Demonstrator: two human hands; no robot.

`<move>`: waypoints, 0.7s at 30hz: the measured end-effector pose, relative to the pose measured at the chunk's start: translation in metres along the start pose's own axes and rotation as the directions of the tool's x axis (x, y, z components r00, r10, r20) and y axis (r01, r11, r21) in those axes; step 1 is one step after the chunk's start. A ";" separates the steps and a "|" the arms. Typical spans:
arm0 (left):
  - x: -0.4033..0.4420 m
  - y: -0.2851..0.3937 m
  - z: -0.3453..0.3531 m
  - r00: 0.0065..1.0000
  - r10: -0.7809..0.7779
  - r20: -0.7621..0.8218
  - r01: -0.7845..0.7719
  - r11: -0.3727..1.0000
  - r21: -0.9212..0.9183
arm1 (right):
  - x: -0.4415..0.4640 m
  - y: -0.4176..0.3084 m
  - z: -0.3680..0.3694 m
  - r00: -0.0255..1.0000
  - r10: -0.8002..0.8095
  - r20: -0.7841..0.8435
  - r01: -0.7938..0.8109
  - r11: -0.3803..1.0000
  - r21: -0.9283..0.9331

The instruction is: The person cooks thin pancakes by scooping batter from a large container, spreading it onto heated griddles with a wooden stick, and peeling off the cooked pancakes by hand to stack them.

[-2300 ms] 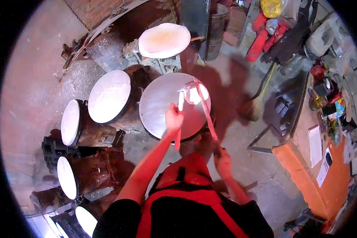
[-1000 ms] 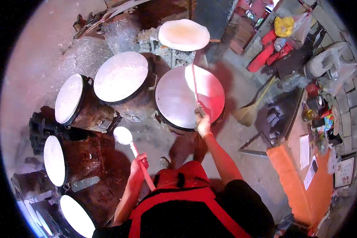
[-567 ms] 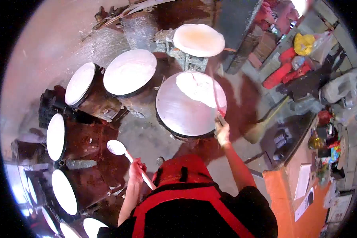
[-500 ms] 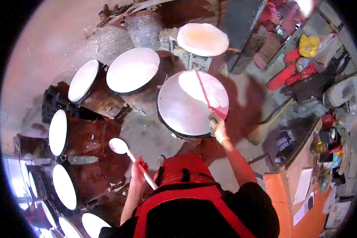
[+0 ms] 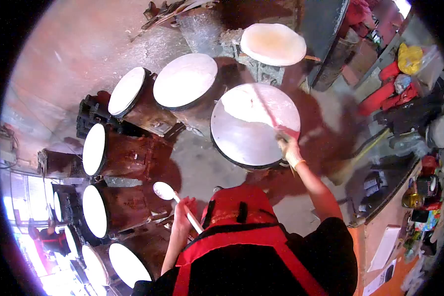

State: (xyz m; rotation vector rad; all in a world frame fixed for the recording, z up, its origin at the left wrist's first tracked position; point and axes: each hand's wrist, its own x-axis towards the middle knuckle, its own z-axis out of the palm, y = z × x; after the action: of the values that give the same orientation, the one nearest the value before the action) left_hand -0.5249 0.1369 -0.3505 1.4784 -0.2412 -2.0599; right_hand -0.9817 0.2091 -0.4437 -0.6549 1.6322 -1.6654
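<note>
My right hand (image 5: 289, 149), in a pale glove, grips a long thin batter spreader (image 5: 265, 106) over the near right part of a round griddle (image 5: 241, 144). The spreader is reddish and blurred; its blade lies across white batter (image 5: 239, 102) covering the griddle's far half. The near half shows bare grey metal. My left hand (image 5: 183, 211) is closed around the pale handle of a ladle (image 5: 163, 190), left of the red cap (image 5: 241, 204). White batter coats the ladle's bowl, which hangs over the floor, apart from the griddle.
Several drum stoves with white-covered round tops, such as one near the wall (image 5: 185, 81), curve around the left. A pale round flatbread (image 5: 273, 44) lies on a stand behind the griddle. At right are a broom (image 5: 365, 153), red extinguishers (image 5: 377, 96) and a cluttered table (image 5: 380, 237).
The spreader has swept over the griddle, and batter now reaches across its far half, further left than before. The view has shifted, moving the scene rightward. My left hand still holds the ladle.
</note>
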 end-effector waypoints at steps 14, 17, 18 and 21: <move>-0.092 0.004 0.059 0.994 -0.104 -0.041 0.106 0.993 0.046 | -0.015 -0.031 -0.001 0.937 0.276 0.215 -0.271 0.961 -0.053; -0.075 0.005 0.050 0.997 0.022 -0.068 -0.004 0.968 0.250 | -0.088 -0.020 -0.016 0.903 0.260 0.341 -0.221 0.964 -0.151; -0.055 0.003 0.020 0.994 0.056 0.096 -0.087 0.931 0.355 | -0.117 -0.032 -0.020 0.889 0.338 0.310 -0.319 0.941 -0.109; -0.049 0.039 0.033 0.957 -0.192 0.217 0.121 0.946 0.299 | -0.151 0.005 -0.017 0.975 0.216 0.055 -0.215 0.976 -0.022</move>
State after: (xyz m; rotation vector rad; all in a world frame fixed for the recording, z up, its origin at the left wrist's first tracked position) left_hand -0.5310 0.1261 -0.2811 1.4417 -0.5527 -2.4214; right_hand -0.8996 0.3365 -0.4320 -0.5085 1.6161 -1.4663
